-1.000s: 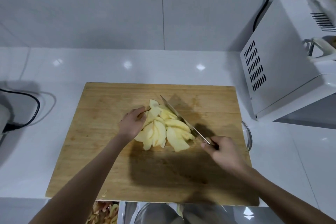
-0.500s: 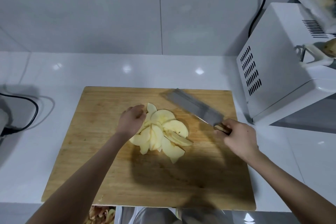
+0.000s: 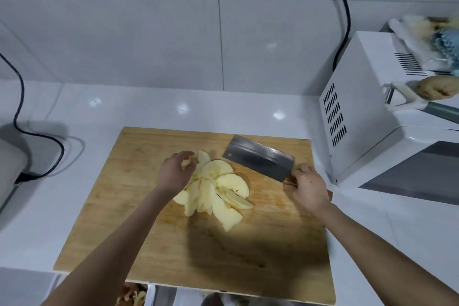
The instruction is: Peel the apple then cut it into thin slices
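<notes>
A fanned pile of pale peeled apple slices (image 3: 218, 191) lies in the middle of the wooden cutting board (image 3: 139, 226). My left hand (image 3: 175, 172) hovers over the pile's left side, fingers loosely curled and apart, with nothing clearly in them. My right hand (image 3: 309, 187) grips the wooden handle of a cleaver (image 3: 258, 158). The wide blade lies nearly flat on the board's far right part, just right of the slices and apart from them.
A white microwave (image 3: 367, 117) stands at the right, close to the board's corner, with a peeler (image 3: 397, 99) and a brownish lump on top. Black cables run along the wall and the left counter. Apple peelings (image 3: 131, 297) show below the board's front edge.
The cleaver left the slices, swung up and right, and now lies flat on the far right of the board. My left hand lifted slightly off the pile and its fingers loosened.
</notes>
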`<state>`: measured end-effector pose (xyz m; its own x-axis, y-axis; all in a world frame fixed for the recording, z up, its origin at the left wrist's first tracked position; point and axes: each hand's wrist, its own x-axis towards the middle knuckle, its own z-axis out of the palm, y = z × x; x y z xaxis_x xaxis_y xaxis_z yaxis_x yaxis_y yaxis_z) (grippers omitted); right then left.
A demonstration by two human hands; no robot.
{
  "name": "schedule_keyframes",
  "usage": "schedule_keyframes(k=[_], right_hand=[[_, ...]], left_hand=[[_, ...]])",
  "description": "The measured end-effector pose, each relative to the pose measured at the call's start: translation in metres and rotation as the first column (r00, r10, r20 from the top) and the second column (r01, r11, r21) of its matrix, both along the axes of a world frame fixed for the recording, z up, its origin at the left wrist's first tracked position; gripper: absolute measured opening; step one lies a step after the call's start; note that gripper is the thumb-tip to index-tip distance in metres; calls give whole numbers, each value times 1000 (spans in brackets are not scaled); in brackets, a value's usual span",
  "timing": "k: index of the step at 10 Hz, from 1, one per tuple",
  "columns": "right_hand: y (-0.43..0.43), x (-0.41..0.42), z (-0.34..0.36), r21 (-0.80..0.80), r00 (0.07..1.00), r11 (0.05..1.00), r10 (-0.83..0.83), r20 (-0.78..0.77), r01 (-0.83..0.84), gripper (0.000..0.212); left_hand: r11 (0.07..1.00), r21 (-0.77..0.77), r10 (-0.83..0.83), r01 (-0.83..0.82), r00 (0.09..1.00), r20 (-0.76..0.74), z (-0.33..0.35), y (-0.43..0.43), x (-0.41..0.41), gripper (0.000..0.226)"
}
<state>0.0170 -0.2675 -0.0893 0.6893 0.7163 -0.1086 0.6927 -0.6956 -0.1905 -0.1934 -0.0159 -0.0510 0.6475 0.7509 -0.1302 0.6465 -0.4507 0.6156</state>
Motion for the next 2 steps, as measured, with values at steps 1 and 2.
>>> schedule_keyframes(k=[1,2], right_hand=[[4,-1,9,-90,999,996,28,16,-26,32],[11,-4,28,24,998,999,25,49,-26,31]], left_hand=[[1000,0,14,-14,1000,26,8,-3,-7,34],[996,-65,65,-54,982,175,26,-5,-13,31]])
